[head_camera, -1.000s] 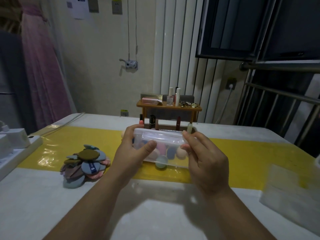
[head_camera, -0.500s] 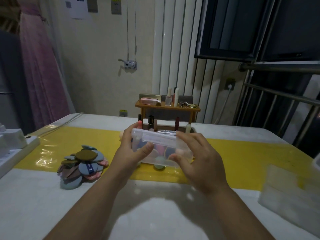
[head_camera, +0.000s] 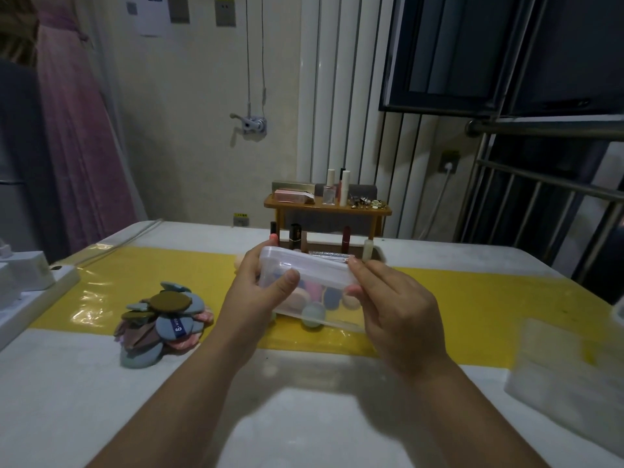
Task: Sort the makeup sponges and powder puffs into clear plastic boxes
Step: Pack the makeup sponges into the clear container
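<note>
The left hand point(head_camera: 256, 293) and right hand point(head_camera: 400, 310) hold a tilted clear box point(head_camera: 314, 270) of sponges point(head_camera: 314, 314), each grip curled round one end. Puffs point(head_camera: 165, 319) lie piled to the left, and a wooden rack point(head_camera: 327, 209) stands behind.

Blue puff point(head_camera: 175, 327), top of pile: dark strip label point(head_camera: 178, 330) with white print. One large character, reads as "6" or "g". The smaller letters beside it are too small to make out.
Wall sheets point(head_camera: 153, 15), top left: printed, blurred, not legible.
Switch plate point(head_camera: 225, 10): yellow tag, illegible.
Socket point(head_camera: 241, 219) behind table's far edge: yellow tag, illegible.
</note>
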The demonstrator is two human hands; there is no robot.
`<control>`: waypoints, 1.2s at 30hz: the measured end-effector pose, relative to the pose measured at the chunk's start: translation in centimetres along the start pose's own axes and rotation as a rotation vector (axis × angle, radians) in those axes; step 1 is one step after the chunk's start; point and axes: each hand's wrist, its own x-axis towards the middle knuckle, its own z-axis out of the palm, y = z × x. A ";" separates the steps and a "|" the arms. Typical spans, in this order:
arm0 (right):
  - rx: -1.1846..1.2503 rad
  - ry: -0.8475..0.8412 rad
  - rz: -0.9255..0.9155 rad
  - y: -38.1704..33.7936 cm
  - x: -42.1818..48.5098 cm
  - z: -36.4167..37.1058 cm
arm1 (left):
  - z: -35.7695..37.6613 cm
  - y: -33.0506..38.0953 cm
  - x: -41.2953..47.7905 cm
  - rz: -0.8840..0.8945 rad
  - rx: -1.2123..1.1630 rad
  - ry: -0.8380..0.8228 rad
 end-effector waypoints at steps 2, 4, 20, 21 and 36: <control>-0.013 0.027 -0.010 0.1 0.0 0.0 | 0.0 -0.2 -0.1 -0.002 -0.005 -0.008; -0.055 0.068 0.035 0.5 0.2 -0.2 | 0.1 -0.3 -0.3 -0.008 0.031 -0.036; 0.068 0.071 0.244 0.4 0.0 -0.6 | -0.2 -0.3 -0.1 -0.114 0.011 -0.025; 0.068 0.075 0.263 0.5 0.0 -0.6 | -0.1 -0.4 -0.1 -0.135 -0.006 -0.014; 0.202 0.097 0.286 0.8 -0.4 -0.9 | -2.1 -0.8 0.5 -0.183 -0.053 -0.030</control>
